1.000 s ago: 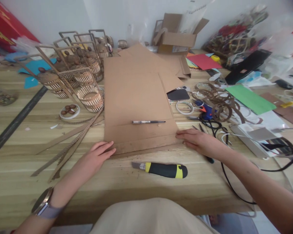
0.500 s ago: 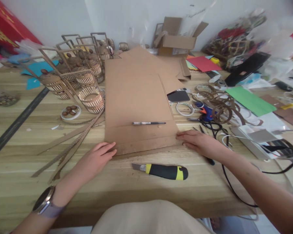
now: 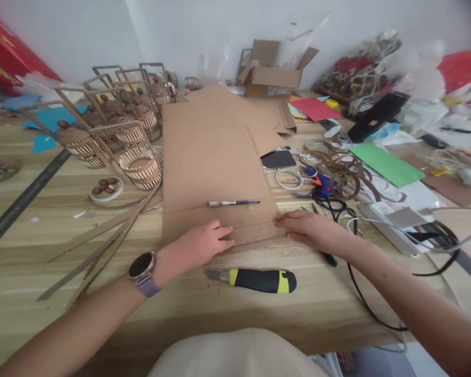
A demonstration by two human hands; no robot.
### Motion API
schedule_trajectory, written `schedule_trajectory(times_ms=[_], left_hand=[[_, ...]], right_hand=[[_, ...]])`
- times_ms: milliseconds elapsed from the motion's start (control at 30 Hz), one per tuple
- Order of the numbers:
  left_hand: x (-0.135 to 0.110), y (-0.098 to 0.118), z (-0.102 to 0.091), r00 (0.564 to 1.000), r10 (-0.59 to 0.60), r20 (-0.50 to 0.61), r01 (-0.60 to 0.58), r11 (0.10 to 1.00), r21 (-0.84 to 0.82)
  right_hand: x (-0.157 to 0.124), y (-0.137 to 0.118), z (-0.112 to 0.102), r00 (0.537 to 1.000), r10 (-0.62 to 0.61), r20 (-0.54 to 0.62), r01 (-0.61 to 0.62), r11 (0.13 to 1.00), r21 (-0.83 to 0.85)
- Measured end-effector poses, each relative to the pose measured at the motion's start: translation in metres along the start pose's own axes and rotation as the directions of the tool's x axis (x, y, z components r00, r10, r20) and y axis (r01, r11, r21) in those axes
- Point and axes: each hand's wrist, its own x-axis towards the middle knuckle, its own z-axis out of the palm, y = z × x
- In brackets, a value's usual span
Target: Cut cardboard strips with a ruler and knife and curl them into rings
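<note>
A large sheet of brown cardboard [image 3: 204,162] lies on the wooden table, creased along its near edge. My left hand [image 3: 204,242] rests on the near strip of the sheet, fingers stretched out and slightly apart. At the sheet's near right corner is my right hand [image 3: 308,228], its extended fingertips touching the edge. A capped pen [image 3: 234,203] lies across the cardboard, beyond both hands. Between me and the sheet, a black and yellow utility knife [image 3: 262,280] lies on the table with its blade exposed, pointing left.
Several small woven lanterns [image 3: 139,165] with handles stand at the left, near a white ring of brown beads [image 3: 107,188]. Cardboard strips [image 3: 110,243] lie before them. On the right are a blue glue gun [image 3: 320,182], cables and a green sheet [image 3: 388,163]. An open box [image 3: 277,76] stands behind.
My left hand has slid right along the cardboard's near edge, from its left corner towards the middle. My right hand stays at the right corner. The view has shifted slightly.
</note>
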Motion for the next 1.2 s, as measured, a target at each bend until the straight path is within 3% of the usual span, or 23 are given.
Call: schedule_trajectory(times_ms=[167, 433, 800, 1200], left_hand=[[0.018, 0.009, -0.014, 0.999, 0.021, 0.041, -0.022, 1.0, 0.022], [0.022, 0.016, -0.025, 0.997, -0.007, 0.08, 0.006, 1.0, 0.011], [0.023, 0.012, -0.022, 0.995, 0.013, 0.098, -0.015, 1.0, 0.012], [0.025, 0.012, -0.023, 0.996, 0.03, 0.081, -0.032, 0.999, 0.018]], right_hand=[[0.003, -0.002, 0.001, 1.0, -0.019, -0.016, 0.018, 0.999, -0.051], [0.008, -0.006, 0.001, 0.998, 0.064, 0.029, -0.063, 0.997, -0.038], [0.004, 0.002, 0.0, 0.995, 0.064, 0.071, -0.071, 0.994, 0.087], [0.004, 0.005, -0.002, 0.994, 0.059, 0.087, -0.065, 0.996, 0.067]])
